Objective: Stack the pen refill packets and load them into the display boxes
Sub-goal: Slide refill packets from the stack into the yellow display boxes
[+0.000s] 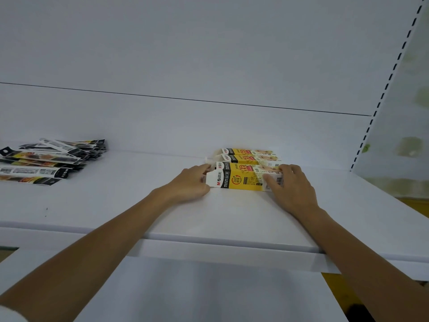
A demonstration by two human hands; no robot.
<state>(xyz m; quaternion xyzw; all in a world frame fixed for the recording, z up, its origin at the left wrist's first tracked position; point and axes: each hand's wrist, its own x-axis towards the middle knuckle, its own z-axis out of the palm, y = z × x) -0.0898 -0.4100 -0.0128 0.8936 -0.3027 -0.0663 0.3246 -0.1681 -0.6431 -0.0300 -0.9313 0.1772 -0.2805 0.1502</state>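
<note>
Head view. Three yellow display boxes lie side by side on a white shelf (pixel 116 205), just off centre toward 3 o'clock, their long sides touching. The nearest display box (pixel 243 178) reads "M&G" with Chinese characters on a white-and-black band at its 9 o'clock end, then "360°" in a circle, a large "1元" and "0.5". A barcode sits at its 3 o'clock end. The middle box (pixel 248 158) and the far box (pixel 246 151) show the same "1元" print, and their smaller text is too small to read. A white flap stands open at the 9 o'clock end of the nearest box.

At 9 o'clock, well apart from the boxes, the pen refill packets (pixel 46 159) lie in a loose, fanned pile. They are black, white and yellow with barcodes, and their lettering is mostly illegible.

Both forearms reach in from 6 o'clock across the shelf's front edge (pixel 209 247). The left grip (pixel 190 182) is curled round the flap end of the nearest box, with the fingers at the opening and the thumb at the front lower corner. The right grip (pixel 292 189) clasps the opposite end, fingers bent over the top and thumb pressed on the front face.

Bare shelf lies between the pile and the boxes, and in front of the boxes down to the edge. A white back panel (pixel 209 66) rises right behind the far box. A slotted upright (pixel 390 77) bounds the shelf at 3 o'clock.
</note>
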